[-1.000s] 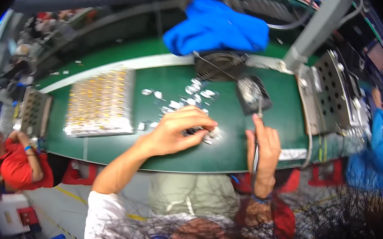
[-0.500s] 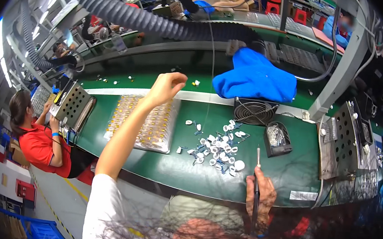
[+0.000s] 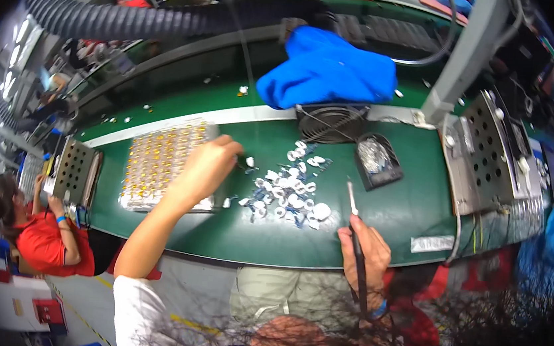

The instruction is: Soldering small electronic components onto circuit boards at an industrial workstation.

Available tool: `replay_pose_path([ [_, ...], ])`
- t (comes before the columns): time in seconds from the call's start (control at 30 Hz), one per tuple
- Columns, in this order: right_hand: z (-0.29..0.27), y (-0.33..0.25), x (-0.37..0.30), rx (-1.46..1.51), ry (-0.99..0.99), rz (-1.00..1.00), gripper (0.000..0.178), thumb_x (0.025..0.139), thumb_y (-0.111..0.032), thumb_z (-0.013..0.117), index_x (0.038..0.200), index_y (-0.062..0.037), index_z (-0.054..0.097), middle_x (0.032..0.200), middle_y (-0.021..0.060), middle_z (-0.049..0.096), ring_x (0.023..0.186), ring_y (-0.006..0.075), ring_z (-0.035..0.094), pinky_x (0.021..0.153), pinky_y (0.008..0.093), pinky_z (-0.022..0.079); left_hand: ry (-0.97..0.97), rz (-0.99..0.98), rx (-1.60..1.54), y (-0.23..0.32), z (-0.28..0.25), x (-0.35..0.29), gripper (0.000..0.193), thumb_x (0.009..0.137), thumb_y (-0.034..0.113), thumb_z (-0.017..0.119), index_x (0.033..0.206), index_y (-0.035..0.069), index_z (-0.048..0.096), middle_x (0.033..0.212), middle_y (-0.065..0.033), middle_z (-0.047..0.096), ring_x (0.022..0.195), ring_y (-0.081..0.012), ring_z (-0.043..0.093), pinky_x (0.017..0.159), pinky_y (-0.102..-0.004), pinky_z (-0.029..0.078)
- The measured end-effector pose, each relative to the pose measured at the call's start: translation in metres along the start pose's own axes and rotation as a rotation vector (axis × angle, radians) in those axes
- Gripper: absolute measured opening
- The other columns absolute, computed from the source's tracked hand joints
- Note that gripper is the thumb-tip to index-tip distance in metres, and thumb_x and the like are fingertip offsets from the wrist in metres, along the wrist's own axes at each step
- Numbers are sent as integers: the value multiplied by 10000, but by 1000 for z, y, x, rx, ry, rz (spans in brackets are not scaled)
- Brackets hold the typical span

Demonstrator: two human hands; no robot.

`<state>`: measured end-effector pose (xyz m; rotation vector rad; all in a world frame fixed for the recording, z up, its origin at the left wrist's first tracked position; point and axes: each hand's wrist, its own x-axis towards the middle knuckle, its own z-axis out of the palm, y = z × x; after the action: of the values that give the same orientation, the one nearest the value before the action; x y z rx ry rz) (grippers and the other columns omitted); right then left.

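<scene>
My right hand (image 3: 368,252) is closed around a soldering iron (image 3: 359,261), held like a pen, its pale tip pointing up and away over the table. My left hand (image 3: 208,163) hovers over the right edge of a clear tray (image 3: 129,193) holding rows of small yellow-tipped parts (image 3: 162,152). Its fingers are loosely bent and apart, with nothing visible in them. Right of that hand lies a loose heap of small white ring-shaped parts (image 3: 282,190) with dark blue wires. One white part (image 3: 250,162) rests just beside my left fingertips.
Behind the heap stands a black fan (image 3: 332,121) under a blue cloth (image 3: 330,71). A black bin (image 3: 378,163) of small metallic pieces sits right of it. Perforated metal boxes (image 3: 492,154) stand at the right. A co-worker in a red shirt (image 3: 50,238) sits at the left.
My left hand has come down and nearer from above the tray's far edge to its right side. My right hand still holds the soldering iron, now tilted further left. The whole view has shifted.
</scene>
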<state>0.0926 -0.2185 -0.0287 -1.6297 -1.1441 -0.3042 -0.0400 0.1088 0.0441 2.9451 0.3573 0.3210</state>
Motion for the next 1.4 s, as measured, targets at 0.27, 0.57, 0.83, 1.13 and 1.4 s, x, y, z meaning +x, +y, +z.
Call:
replay_pose_path([
  [0.27,2,-11,0,145,27,63,275,967,44,628,1242,54,627,978,145,789,699,211,718,685,322,581,385,131,-447,85,5,-17,237,777,-80,834,962,26,732,997,-126,746,823,-221,730,730,-306,588],
  [0.57,8,-7,1,-7,-35,-56,292,884,86,713,1142,-14,622,1173,155,771,867,297,691,774,382,541,396,328,-523,122,61,-10,274,743,-100,824,964,8,704,968,-114,729,867,-273,732,743,-350,599],
  [0.83,26,-18,14,-75,-121,-117,350,816,59,769,1130,-45,653,1070,136,756,888,325,657,782,432,506,406,328,-501,112,61,-24,278,765,-75,779,1014,24,705,996,-93,702,867,-281,696,765,-371,582],
  [1.13,20,-11,-5,-272,-236,-63,315,851,24,746,1135,-93,680,1296,58,732,1031,313,615,912,427,511,413,225,-287,56,-3,-68,248,790,-66,780,1023,-5,718,1019,-127,728,898,-295,714,791,-372,584],
  [1.4,22,0,-15,-78,-181,36,420,834,101,733,1198,-75,618,1371,78,685,1096,321,611,978,391,511,378,-334,18,-72,-70,-166,194,864,-15,773,1053,18,744,1027,-140,752,960,-310,730,854,-377,572],
])
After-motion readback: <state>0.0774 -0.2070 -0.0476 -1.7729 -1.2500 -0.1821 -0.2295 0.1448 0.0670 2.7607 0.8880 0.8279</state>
